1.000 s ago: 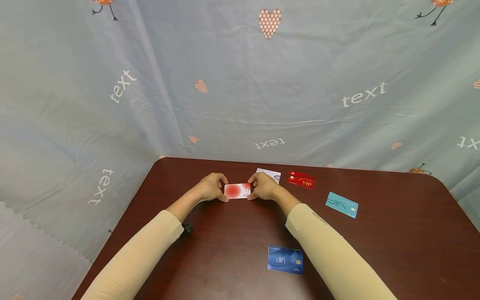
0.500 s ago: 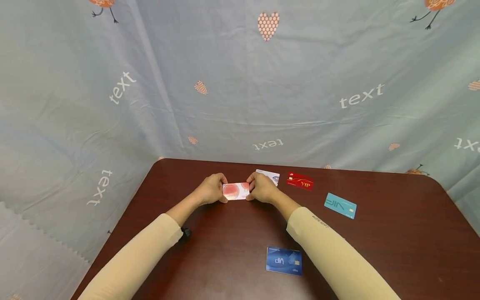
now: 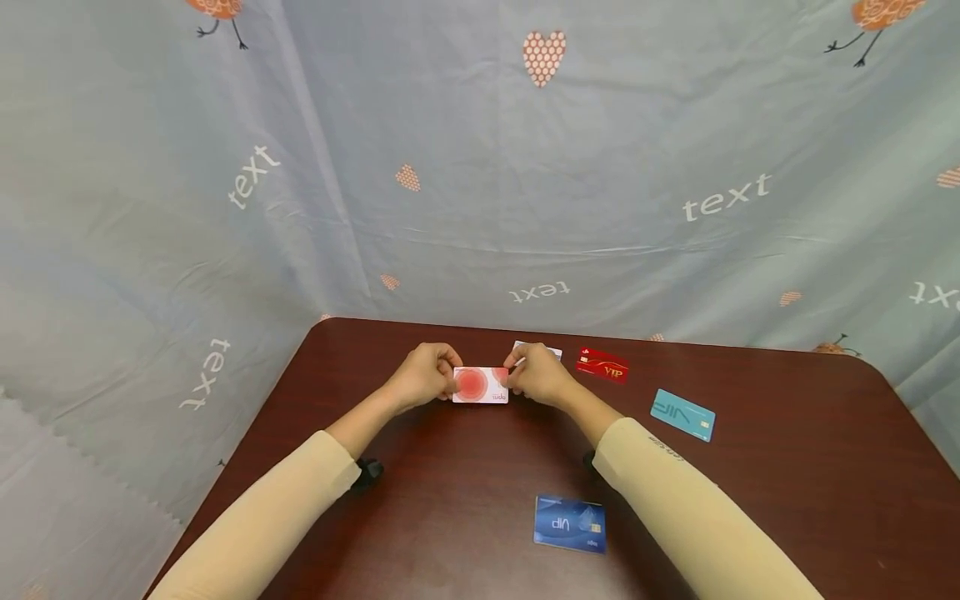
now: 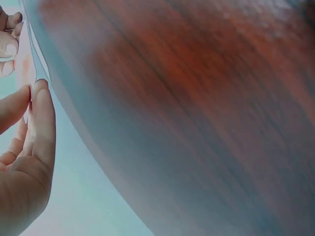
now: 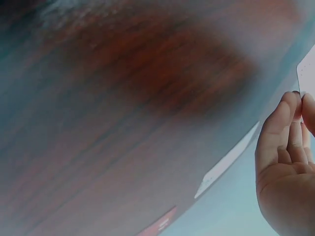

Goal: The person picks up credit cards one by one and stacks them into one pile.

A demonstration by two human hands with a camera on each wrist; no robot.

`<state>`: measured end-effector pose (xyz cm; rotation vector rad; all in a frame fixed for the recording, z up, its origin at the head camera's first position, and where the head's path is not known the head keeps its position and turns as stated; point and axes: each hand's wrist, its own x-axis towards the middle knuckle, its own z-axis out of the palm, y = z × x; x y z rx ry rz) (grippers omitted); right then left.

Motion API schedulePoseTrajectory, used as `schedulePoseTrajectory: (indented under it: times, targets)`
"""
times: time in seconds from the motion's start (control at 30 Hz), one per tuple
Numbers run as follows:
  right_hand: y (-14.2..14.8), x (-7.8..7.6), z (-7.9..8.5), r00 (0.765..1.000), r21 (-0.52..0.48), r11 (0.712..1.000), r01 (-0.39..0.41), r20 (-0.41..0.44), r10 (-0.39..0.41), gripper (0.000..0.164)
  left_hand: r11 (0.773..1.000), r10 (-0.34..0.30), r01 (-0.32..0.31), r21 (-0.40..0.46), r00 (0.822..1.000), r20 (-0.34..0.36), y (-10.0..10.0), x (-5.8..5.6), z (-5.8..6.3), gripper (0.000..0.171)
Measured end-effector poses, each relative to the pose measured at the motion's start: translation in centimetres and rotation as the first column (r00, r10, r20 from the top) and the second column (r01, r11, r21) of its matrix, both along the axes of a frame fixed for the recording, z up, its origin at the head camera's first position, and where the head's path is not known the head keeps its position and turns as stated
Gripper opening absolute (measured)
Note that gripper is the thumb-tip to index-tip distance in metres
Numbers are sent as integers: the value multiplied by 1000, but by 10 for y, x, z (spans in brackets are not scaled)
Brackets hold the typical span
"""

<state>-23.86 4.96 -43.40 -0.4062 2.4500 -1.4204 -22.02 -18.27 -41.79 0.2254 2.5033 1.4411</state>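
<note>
Nearest, L sleeve [image 3: 270, 508] & R sleeve [image 3: 697, 508] run up twd the grip, both cut off at bottom of head view; dark bits [image 3: 367, 473] poke out by L cuff, mostly hidden, can't tell what. Blue card [image 3: 570, 523] lies flat on the table [image 3: 450, 533], well short of the grip & a bit to its R, next to R sleeve. At the grip: L hand [image 3: 422, 377] & R hand [image 3: 546, 377] each pinch one short end of the red-and-white card [image 3: 476, 386], btwn thumb & fingers, so it's held face-up to the head cam w/ thumbs covering bits of its ends. Small print on it hard to read. L wrist view gets it nearly edge-on, L hand cut by the frame; R wrist view shows only a corner. Can't tell if its lower edge touches the table. Teal card [image 3: 682, 415] sits well R of the grip, slightly nearer. Red card [image 3: 602, 365] is R of & just past R hand, cropped in R wrist view. White card [image 3: 556, 353] is right behind R hand, which blocks most of it. Farthest, a patterned curtain [image 3: 450, 125] beyond the grip, cut off at top.
</note>
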Motion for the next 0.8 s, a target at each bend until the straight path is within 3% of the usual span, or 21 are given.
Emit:
schedulePoseTrajectory:
  times: [0.17,0.4,0.8]
  targets:
    - [5,5,7,999,-7,999,-37,-1,37,16,999,9,-10,39,1000,13,0,3,3,29]
    - [18,14,13,999,-12,999,-41,-23,40,8,995,-25,24,93,1000,15,5,11,6,29]
    - [41,31,20,998,-28,997,-69,-6,69,11,985,-72,71,154,997,5,21,29,11,26]
